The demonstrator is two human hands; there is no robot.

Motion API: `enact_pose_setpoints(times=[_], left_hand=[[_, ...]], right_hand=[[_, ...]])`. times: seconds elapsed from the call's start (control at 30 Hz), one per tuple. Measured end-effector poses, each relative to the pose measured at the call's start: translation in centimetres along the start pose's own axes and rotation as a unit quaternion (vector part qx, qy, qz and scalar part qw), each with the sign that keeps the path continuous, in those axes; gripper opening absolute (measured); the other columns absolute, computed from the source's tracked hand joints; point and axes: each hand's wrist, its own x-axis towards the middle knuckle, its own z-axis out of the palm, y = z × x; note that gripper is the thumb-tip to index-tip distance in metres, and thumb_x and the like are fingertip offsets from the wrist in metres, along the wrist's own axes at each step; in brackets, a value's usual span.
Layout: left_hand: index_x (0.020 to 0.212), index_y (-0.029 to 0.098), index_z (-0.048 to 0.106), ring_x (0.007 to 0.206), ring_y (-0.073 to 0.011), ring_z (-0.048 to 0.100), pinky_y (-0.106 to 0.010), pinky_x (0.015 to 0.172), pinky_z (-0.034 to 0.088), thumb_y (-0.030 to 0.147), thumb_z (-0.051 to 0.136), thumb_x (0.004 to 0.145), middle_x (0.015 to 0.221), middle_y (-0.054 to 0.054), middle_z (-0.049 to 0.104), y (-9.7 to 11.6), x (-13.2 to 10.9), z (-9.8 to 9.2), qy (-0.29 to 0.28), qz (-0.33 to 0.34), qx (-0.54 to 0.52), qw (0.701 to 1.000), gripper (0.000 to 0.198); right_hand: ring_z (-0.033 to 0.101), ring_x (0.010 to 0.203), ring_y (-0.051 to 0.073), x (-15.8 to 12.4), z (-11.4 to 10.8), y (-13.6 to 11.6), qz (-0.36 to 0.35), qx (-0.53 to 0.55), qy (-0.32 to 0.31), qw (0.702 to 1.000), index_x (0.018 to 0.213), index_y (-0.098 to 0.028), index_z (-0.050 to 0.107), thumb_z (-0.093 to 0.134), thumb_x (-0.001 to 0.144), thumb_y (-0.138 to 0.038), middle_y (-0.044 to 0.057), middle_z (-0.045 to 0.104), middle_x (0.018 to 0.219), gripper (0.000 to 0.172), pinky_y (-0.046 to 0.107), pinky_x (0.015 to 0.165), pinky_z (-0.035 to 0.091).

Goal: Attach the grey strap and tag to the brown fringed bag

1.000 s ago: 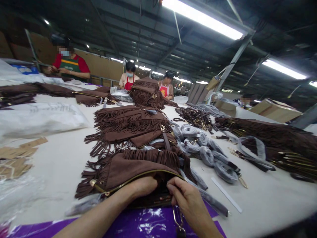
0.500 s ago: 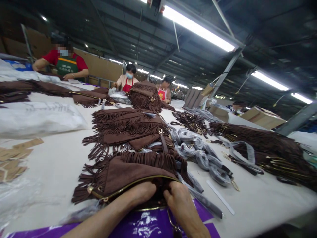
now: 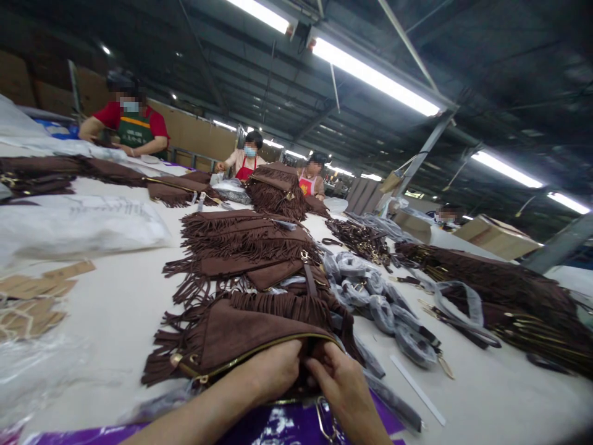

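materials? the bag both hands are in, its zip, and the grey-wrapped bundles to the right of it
Bag: looks like brown suede or a faux version; matte, napped surface, cut fringe. Real or synthetic can't be told.
Zip: gold-toned metal by its shine along the opening.
Bundles: straps wrapped in thin grey film or foam, slightly glossy and crinkled; which one is unclear.
Left hand and right hand reach into the opening.

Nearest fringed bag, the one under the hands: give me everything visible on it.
The fringed bag is brown and suede-like, lying flat on the white table with its open end toward the camera. A gold zipper edges the opening; fringe hangs along its far and left sides. The left hand and right hand both reach into the opening. Its near edge rests on purple plastic.
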Motion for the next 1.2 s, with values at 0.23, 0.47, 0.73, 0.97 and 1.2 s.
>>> enact_pose_setpoints(times=[0.23,0.47,0.73,0.97,1.2], left_hand=[[0.078,0.020,0.054,0.063,-0.0149,0.057,-0.024,0.060,0.043,0.017,0.041,0.086,0.068,0.000,0.061,3.4,0.7,-5.9,0.092,-0.011,-0.079,0.993,0.015],[0.080,0.020,0.044,0.048,-0.0088,0.053,-0.017,0.038,0.027,0.041,0.052,0.078,0.074,0.000,0.062,0.9,2.4,-5.0,0.088,-0.033,-0.420,0.903,0.023],[0.075,0.019,0.046,0.058,-0.0129,0.061,-0.018,0.044,0.039,0.032,0.054,0.070,0.067,0.000,0.062,1.3,2.0,-3.1,0.010,-0.050,-0.405,0.913,0.017],[0.072,0.019,0.045,0.047,-0.0088,0.055,-0.020,0.047,0.042,0.040,0.058,0.064,0.061,0.001,0.062,-0.7,3.6,-2.7,0.091,-0.058,-0.439,0.892,0.025],[0.072,0.019,0.045,0.046,-0.0087,0.053,-0.021,0.046,0.043,0.041,0.057,0.066,0.061,0.002,0.061,-0.9,3.6,-2.3,0.084,-0.058,-0.434,0.895,0.026]], right_hand=[[0.057,0.061,0.017,2.9,-2.7,-4.1,-0.132,-0.013,0.085,0.987,0.080,-0.023,0.057,0.043,0.096,-0.037,0.000,0.059,0.066,0.025,0.027,0.059,0.042],[0.027,0.038,0.005,7.2,-1.2,-2.3,0.034,0.320,0.061,0.945,0.090,-0.020,0.052,0.059,0.082,-0.061,-0.010,0.047,0.057,0.042,0.019,0.038,0.017],[0.056,0.063,0.015,7.4,-0.7,-4.0,-0.054,0.205,0.132,0.968,0.100,-0.021,0.058,0.052,0.091,-0.053,-0.004,0.056,0.067,0.034,0.027,0.061,0.045],[0.068,0.083,0.023,8.2,-1.0,-2.0,0.053,0.525,0.115,0.841,0.091,-0.018,0.062,0.072,0.068,-0.069,0.007,0.069,0.087,0.058,0.020,0.045,0.045],[0.046,0.040,0.002,7.7,-0.4,1.6,0.041,0.469,0.046,0.881,0.094,-0.013,0.072,0.082,0.068,-0.055,0.005,0.071,0.073,0.050,0.012,0.036,0.027]])
